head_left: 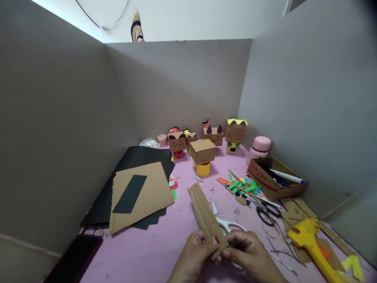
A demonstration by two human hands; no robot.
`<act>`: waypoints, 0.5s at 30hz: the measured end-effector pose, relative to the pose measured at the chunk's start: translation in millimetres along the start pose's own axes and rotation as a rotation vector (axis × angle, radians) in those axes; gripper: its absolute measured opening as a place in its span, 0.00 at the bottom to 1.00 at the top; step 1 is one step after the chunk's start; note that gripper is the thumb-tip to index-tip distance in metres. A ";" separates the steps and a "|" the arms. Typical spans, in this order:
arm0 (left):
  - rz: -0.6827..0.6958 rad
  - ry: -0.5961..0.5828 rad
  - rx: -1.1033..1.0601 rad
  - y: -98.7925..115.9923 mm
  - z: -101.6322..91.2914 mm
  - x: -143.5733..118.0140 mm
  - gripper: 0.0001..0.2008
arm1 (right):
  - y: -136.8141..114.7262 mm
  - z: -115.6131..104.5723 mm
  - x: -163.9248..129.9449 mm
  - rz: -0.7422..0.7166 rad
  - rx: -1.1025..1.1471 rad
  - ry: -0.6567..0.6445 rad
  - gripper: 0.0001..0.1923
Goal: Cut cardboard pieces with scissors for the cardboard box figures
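A long strip of brown cardboard (204, 210) slants up and away from me, with fold lines along its length. My left hand (196, 253) grips its near end, the thumb lying on top. At the strip's lower right edge, my right hand (249, 252) pinches the cardboard between thumb and fingers. White-handled scissors (231, 225) lie on the table just behind the strip, partly covered by it and by my right hand. Farther back, a small cardboard box (203, 151) sits on a yellow cup (204, 169).
Cardboard figures (177, 142) line the back. To the left lie a cardboard sheet (156, 192), black paper (132, 155) and a phone (73, 259). On the right are paper scraps (243, 184), black-handled scissors (265, 214), a pen box (272, 186), a pink bottle (258, 148) and a yellow glue gun (312, 243).
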State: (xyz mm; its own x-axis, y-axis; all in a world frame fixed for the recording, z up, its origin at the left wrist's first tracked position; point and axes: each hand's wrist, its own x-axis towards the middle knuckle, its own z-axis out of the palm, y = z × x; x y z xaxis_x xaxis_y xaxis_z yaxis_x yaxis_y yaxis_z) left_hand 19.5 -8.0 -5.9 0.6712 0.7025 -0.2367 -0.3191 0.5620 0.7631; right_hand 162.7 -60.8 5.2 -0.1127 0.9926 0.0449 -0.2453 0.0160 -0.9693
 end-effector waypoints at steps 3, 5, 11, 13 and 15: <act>-0.001 0.021 -0.009 -0.4 0.9 -0.7 0.15 | 1.2 0.5 0.8 -0.015 -0.004 0.013 0.05; 0.007 0.036 -0.003 -1.4 1.0 -0.9 0.16 | 1.8 1.4 1.1 -0.032 -0.009 0.025 0.06; 0.030 0.040 0.043 1.4 2.4 -1.5 0.16 | 4.2 0.8 -0.1 -0.039 -0.073 0.073 0.08; 0.074 0.058 0.069 4.9 4.7 -2.7 0.16 | 4.7 -0.7 0.1 -0.027 -0.117 0.065 0.09; 0.119 0.096 0.095 6.0 6.5 -3.8 0.15 | 4.7 -1.5 0.1 -0.021 -0.141 0.046 0.09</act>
State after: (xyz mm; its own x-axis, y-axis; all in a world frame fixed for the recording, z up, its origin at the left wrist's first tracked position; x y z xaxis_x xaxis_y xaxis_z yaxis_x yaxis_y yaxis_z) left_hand 19.4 -10.1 3.5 0.5638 0.8027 -0.1945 -0.3247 0.4319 0.8414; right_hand 163.0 -60.4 0.3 -0.0643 0.9963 0.0575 -0.1090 0.0502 -0.9928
